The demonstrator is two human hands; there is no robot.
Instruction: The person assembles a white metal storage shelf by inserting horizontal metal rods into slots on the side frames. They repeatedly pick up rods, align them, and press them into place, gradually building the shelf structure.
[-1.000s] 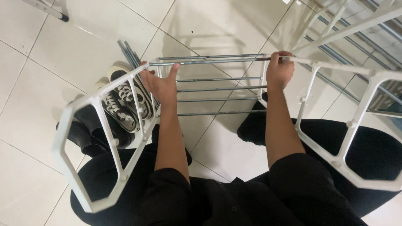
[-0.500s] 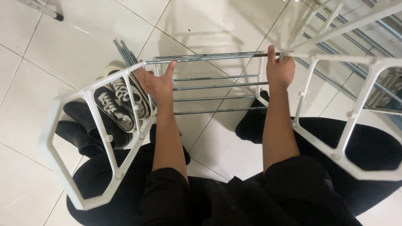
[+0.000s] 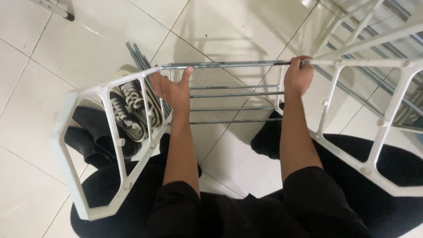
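Sat on the white tiled floor [image 3: 88, 44] with a half-built rack held between the knees. Gripped the top rod [image 3: 229, 65] at its right end with the right hand [image 3: 298, 77], fingers curled closed over the metal just where it met the right side frame [image 3: 374, 132]. Set the left hand [image 3: 174, 90] against the upper far corner of the left side frame [image 3: 103, 145], thumb spread upward and touching the rod's left end; other fingers hidden behind the white plastic, so could not tell how tightly closed.

Judged as the seating of that top rod between the two white frames, with four lower rods [image 3: 233, 109] already spanning them nearer the floor. Left end looked close to home at the corner socket; right end covered by the fist, seating not visible.

Called for next, by that reading: both frames kept parallel and an even inward press at each end.

Left of the rack: a pair of laced sneakers [image 3: 128, 110] on the floor, seen through the left frame, with spare rods [image 3: 135, 52] just beyond them. Far right: a second rack [image 3: 352, 22].
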